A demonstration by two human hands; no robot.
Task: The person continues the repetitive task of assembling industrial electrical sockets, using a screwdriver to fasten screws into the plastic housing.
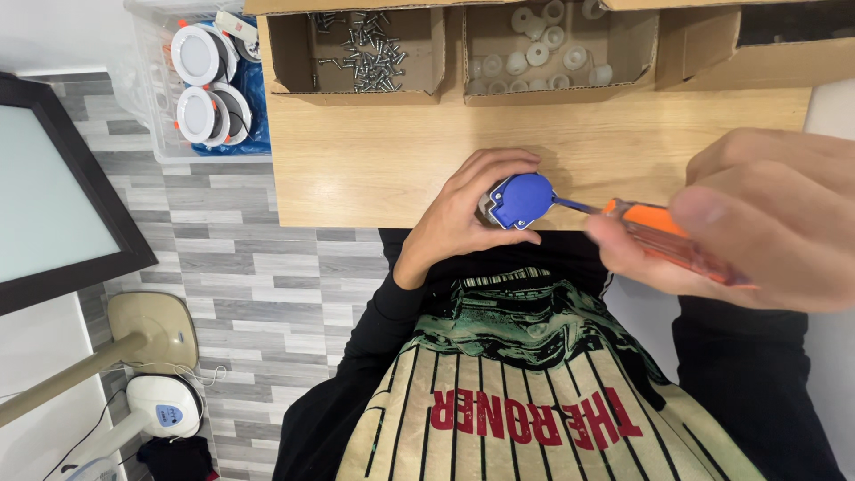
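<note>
Centrally in the frame, the left hand [454,218] curls around a small blue cap-shaped part [521,199], fingers wrapped over its top and the thumb pressed under its lower edge, so the part sits pinched at the near edge of the wooden table [374,165]. Its round blue face is turned toward the right of the frame. From that side comes the screwdriver [663,236], orange-handled with a blue-toned shaft, held in the right hand [766,223], whose fingers are closed snugly about the handle. The tool's long axis runs nearly level, sloping slightly upward from the right edge of the frame toward the centre, and its tip meets the blue face at its right rim; whether it sits in a screw head is too small to tell.

So the part lies directly left of the right hand's fingers, along the line of the shaft, while the left hand is the one in contact with it.

Along the top of the frame stand open cardboard boxes: one with loose metal screws [361,53], one with white plastic pieces [543,49]. At upper left a clear bin holds round white light fittings [200,80].
</note>
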